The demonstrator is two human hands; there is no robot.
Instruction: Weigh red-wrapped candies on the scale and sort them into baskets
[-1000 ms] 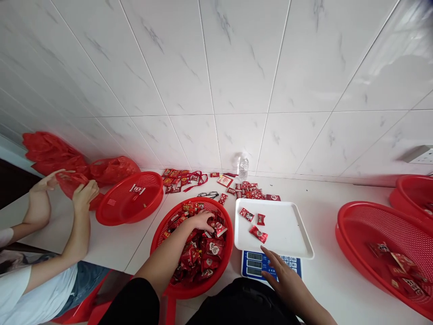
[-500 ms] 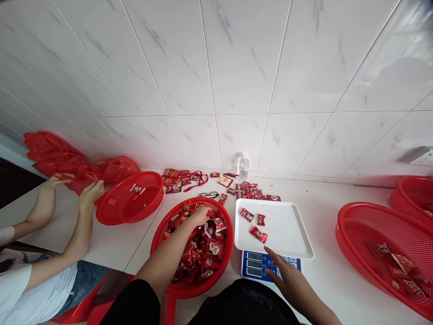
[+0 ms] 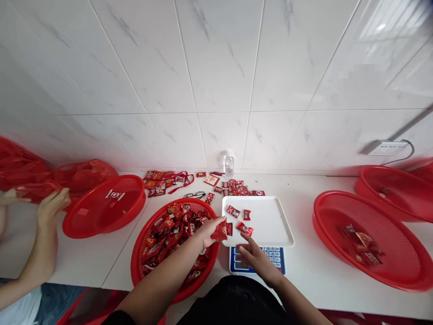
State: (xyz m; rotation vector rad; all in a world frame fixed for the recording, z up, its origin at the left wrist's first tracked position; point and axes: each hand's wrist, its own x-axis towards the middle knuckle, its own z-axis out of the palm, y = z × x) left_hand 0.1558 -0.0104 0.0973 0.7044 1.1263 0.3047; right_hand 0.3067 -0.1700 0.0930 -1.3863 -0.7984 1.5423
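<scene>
My left hand [image 3: 210,231] is closed on a red candy packet [image 3: 220,231], held between the right rim of a red basket [image 3: 138,243] and the left edge of a white tray [image 3: 267,225]. Red-wrapped candies [image 3: 176,225] fill that basket. Three small packets lie on the tray, among them a twisted red candy [image 3: 245,228]. My right hand [image 3: 257,261] hovers over the blue keypad of a scale [image 3: 278,259], in front of the tray. Its fingers are apart and hold nothing.
Another person's hand [image 3: 50,207] holds red plastic at the left, near a red basket [image 3: 135,203]. Glasses [image 3: 195,195], loose packets [image 3: 235,187] and a clear bottle [image 3: 229,166] lie or stand toward the wall. Red baskets [image 3: 321,216] stand at the right.
My left hand has come out of the candy basket and moved right to the tray's edge, carrying a red packet. My right hand stays open near the scale. The view has turned right.
</scene>
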